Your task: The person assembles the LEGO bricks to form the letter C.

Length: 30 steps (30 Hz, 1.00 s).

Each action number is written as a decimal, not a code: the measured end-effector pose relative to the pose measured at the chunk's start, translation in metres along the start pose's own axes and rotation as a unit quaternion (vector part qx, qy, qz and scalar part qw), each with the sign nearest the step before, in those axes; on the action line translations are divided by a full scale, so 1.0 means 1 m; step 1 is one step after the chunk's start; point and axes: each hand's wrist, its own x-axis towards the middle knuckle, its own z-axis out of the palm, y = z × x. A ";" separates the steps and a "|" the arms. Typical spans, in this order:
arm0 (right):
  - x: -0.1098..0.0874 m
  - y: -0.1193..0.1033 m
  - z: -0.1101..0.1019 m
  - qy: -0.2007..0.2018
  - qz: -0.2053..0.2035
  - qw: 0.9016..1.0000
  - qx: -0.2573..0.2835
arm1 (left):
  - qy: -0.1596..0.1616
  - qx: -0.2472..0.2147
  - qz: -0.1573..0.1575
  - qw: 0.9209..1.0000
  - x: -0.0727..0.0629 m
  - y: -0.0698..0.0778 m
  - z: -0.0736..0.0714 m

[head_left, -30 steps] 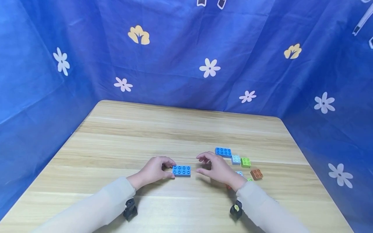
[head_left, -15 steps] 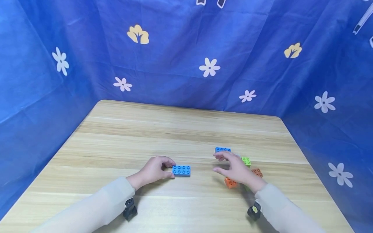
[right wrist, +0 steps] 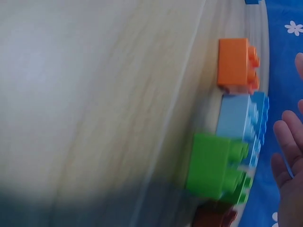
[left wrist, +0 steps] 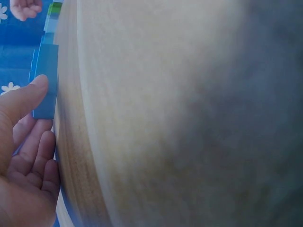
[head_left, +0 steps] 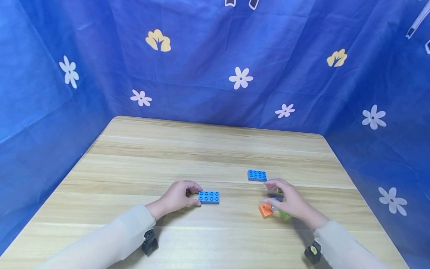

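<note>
A blue eight-stud toy brick lies on the table, pinched at its left end between the thumb and fingers of my left hand. In the left wrist view the thumb presses the near side of that brick. My right hand hovers over the loose bricks at the right, thumb and fingers apart with nothing between them. Below it lie an orange brick, a light blue brick and a green brick; the hand partly covers this group in the head view.
A second long blue brick lies behind the group. A brown brick shows at the lower edge of the right wrist view. The wooden table is enclosed by a blue curtain with printed flowers.
My right hand has moved rightward, away from the pinched blue brick and over the loose bricks, uncovering the orange one. My left hand has stayed in place on its brick.
</note>
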 end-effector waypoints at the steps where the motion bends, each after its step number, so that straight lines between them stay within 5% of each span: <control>1: -0.002 0.002 -0.001 0.000 -0.002 1.000 0.000 | 0.000 0.000 0.000 1.000 0.000 0.000 0.000; 11: -0.028 0.014 -0.012 0.012 0.018 0.998 -0.051 | 0.001 -0.003 0.000 1.000 0.000 0.001 0.001; 21: -0.045 0.020 -0.018 0.026 -0.009 0.996 -0.084 | 0.001 0.001 -0.002 1.000 -0.001 0.001 0.000; 30: -0.055 0.018 -0.019 0.010 0.026 0.994 -0.106 | 0.003 0.002 -0.004 1.000 -0.001 0.002 0.001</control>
